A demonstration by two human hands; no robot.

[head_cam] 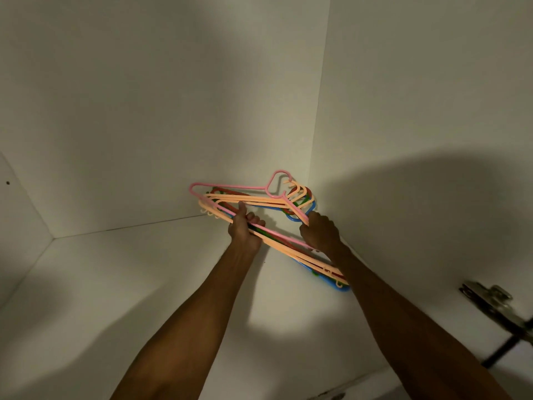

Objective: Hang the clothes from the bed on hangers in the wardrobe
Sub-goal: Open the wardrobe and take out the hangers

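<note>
Stack of plastic hangers: in the back right corner of the white wardrobe shelf, hooks toward that corner, long bars running out toward the shelf's right front. Pink hanger uppermost; orange, red and green below; blue hanger lowest, its near end low over the shelf by the right side.

Left hand: over the rear middle of the shelf, thumb laid along the top of the bundled long bars, fingers curled beneath, clamping the bundle.

Right hand: over the rear right of the shelf, fingers wrapped round the sloping shoulder arms of the orange hangers, back of the hand toward the camera.

Both forearms bare, reaching in from the shelf's front edge.

Metal door hinge: beyond the shelf's front right, on the side panel.
</note>
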